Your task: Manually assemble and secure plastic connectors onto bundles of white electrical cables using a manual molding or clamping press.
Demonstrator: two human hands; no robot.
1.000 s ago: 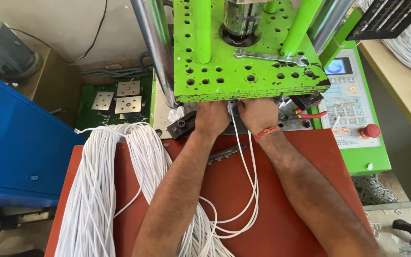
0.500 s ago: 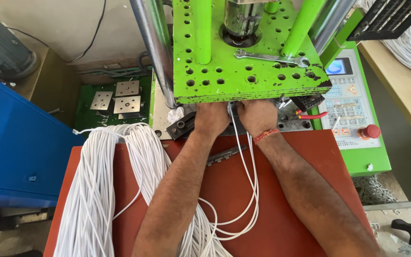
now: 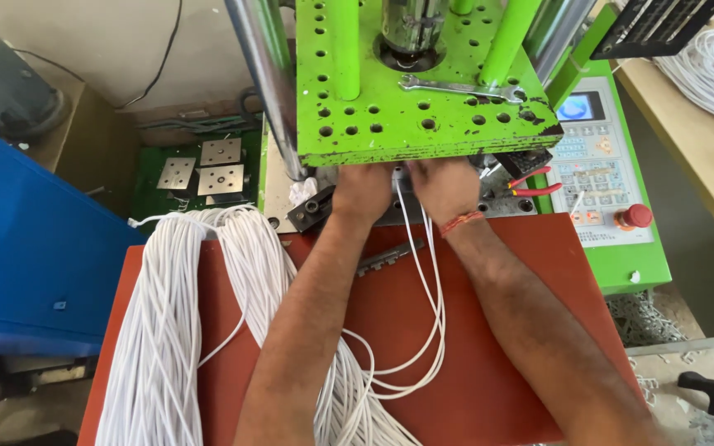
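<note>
A: Where do the white cable strands (image 3: 423,272) lie from the two hands?

B: Their far ends are right between the hands, at the metal mould block (image 3: 390,211) under the green perforated press plate (image 3: 423,107). From there they run back toward the person, so the long axis goes near to far across the red work mat (image 3: 489,330), then they loop round into the big bundle of white cables (image 3: 183,330) draped on the left.

A: Which hand is nearer to them?

B: Both are close. The strands pass just along the inner edge of the right hand (image 3: 444,186); the left hand (image 3: 363,194) sits just beside them on the other side.

A: And the grip?

B: I cannot tell. The fingers of both hands are tucked under the plate's edge, so whether they pinch the cable ends or press on the mould is hidden.

A: Counts?

B: Two hands, about three loose strands, one large bundle too dense to count. One spanner (image 3: 456,87) on the plate, one pair of red-handled pliers (image 3: 530,183) right of the right hand, three square metal plates (image 3: 208,169) at far left, one red round button (image 3: 638,216) on the control panel (image 3: 592,165)
</note>
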